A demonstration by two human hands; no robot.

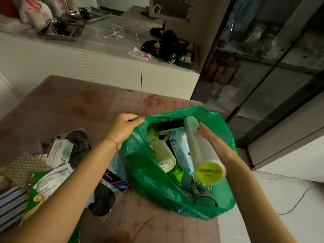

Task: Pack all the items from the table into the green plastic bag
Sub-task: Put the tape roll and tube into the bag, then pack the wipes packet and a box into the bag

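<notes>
Both forearms are extended forward. The left hand [125, 127] is clenched in a pinch, while the right hand [209, 137] is curled in a grip.

Green plastic bag [145, 176] open on table, perhaps half-full.

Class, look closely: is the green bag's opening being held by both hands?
No: only the left hand pinches the green bag rim; the right hand holds a tube.

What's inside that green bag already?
In the bag: a pale bottle, a blue wipes pack, a black box and green packets. Whatever lies beneath them is covered.
</notes>
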